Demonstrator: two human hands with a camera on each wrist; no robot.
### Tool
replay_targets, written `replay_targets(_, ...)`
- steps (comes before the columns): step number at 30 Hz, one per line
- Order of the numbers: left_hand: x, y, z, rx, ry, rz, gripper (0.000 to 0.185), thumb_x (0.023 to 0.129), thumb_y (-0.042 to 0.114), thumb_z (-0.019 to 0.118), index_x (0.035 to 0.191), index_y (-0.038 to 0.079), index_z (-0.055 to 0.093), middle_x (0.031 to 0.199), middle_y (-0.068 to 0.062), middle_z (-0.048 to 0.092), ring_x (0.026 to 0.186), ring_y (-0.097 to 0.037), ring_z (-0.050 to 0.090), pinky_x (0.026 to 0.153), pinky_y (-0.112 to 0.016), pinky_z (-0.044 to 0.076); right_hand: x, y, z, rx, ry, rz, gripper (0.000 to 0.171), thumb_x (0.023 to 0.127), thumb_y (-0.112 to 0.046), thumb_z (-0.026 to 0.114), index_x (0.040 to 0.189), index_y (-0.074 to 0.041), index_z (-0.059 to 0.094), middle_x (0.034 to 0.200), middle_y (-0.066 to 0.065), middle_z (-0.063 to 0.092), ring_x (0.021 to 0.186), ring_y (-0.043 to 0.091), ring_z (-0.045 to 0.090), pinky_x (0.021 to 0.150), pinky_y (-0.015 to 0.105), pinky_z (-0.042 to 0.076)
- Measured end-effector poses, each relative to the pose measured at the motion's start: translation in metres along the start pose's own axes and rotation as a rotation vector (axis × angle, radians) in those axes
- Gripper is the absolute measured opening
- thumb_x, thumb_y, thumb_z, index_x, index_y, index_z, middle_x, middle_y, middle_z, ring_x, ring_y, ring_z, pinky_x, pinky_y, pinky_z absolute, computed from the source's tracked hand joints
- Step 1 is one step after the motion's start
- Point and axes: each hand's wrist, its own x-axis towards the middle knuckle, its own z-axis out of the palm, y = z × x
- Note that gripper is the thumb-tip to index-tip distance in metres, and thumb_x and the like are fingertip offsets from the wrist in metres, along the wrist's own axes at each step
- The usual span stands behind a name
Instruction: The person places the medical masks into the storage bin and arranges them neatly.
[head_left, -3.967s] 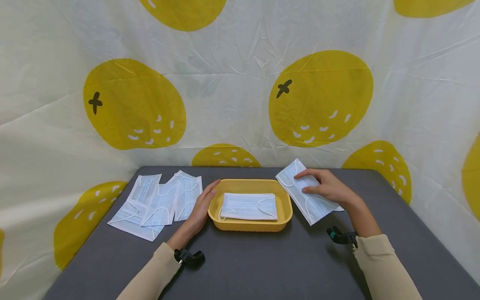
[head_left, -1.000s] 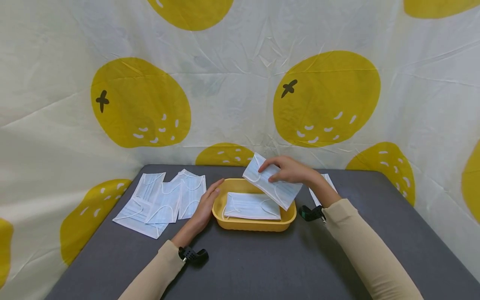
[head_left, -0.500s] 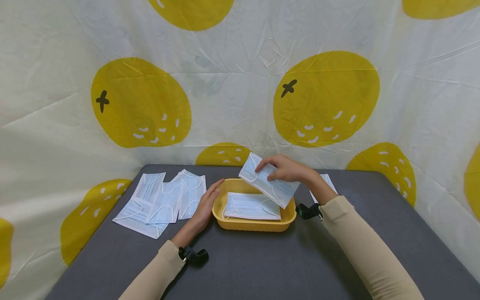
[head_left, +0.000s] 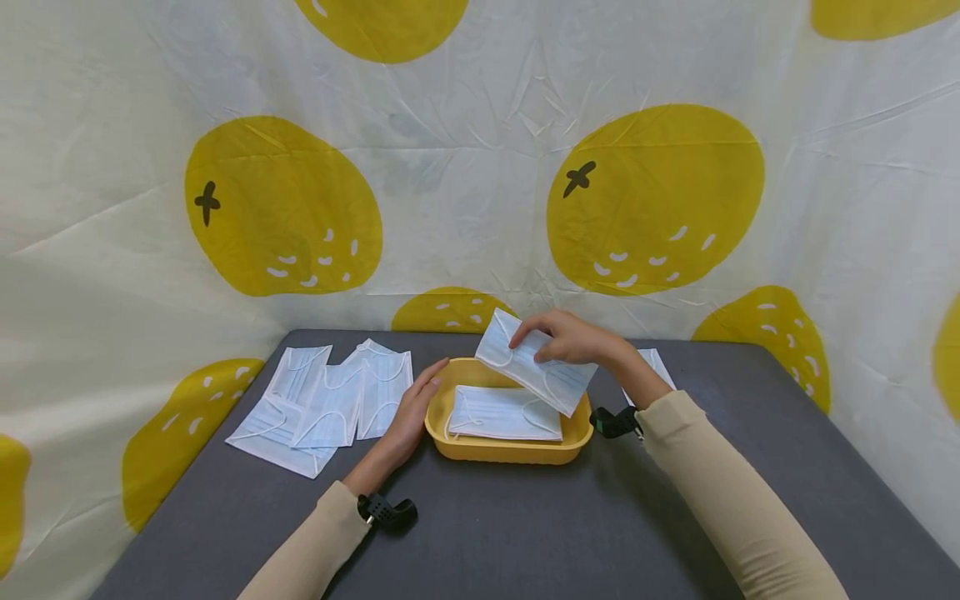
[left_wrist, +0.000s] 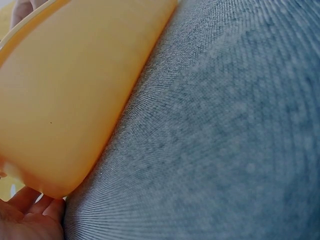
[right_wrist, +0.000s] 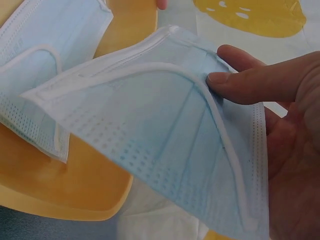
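Observation:
My right hand (head_left: 573,340) pinches a light blue face mask (head_left: 517,354) between thumb and fingers. That mask hangs tilted over the back right of a yellow tray (head_left: 510,452). Inside the tray, several stacked masks (head_left: 504,412) lie flat with their white ear loops on top. My left hand (head_left: 408,417) rests against the tray's left side, fingers straight along its end wall. The right wrist view shows the thumb (right_wrist: 250,87) on the pleated mask (right_wrist: 165,125), close above the tray's yellow rim (right_wrist: 100,212). In the left wrist view, fingertips (left_wrist: 47,205) touch the tray wall (left_wrist: 75,85).
Several face masks (head_left: 322,408) overlap on the dark grey table (head_left: 495,533) to the left. Part of another mask (head_left: 656,367) shows behind my right forearm. A curtain (head_left: 465,208) with yellow fruit prints stands behind the table.
My right hand has lifted a mask from the right side and carried it left over the tray. Over the last second it has shifted only slightly left. My left hand stays at the tray.

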Motion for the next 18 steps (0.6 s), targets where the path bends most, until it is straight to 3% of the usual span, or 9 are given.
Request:
replay_targets(5,-0.0005,0.0008,0.0007,0.004,0.004,0.001,0.047,0.114,0.028,0.035,0.159,0.018,0.040,0.168,-0.008,0.033,0.157,-0.028,0.028,0.130,-0.051,0.020,0.0021,-0.0004,0.0014,0.005,-0.020,-0.018,0.039,0.087,0.007,0.061,0.120,-0.010,0.076,0.138,0.017,0.065,0.123,0.032,0.054,0.104,0.048,0.044)
replay_targets(12,-0.0005,0.0016,0.0009,0.019,0.001,-0.005,0.049,0.114,0.030,0.035,0.160,0.016,0.038,0.168,-0.008,0.032,0.158,-0.028,0.027,0.130,-0.052,0.020,0.0053,-0.0025,0.0034,0.005,-0.036,-0.029,0.041,0.088,0.009,0.057,0.120,-0.009,0.076,0.138,0.016,0.066,0.129,0.033,0.054,0.108,0.052,0.043)
replay_targets(18,-0.0005,0.0021,0.0010,0.013,0.006,-0.011,0.048,0.114,0.030,0.035,0.160,0.018,0.039,0.168,-0.007,0.032,0.158,-0.028,0.027,0.130,-0.052,0.020,0.0104,-0.0047,0.0045,0.012,-0.052,-0.019,0.041,0.088,0.009,0.057,0.119,-0.011,0.076,0.138,0.015,0.066,0.123,0.030,0.054,0.103,0.045,0.045)
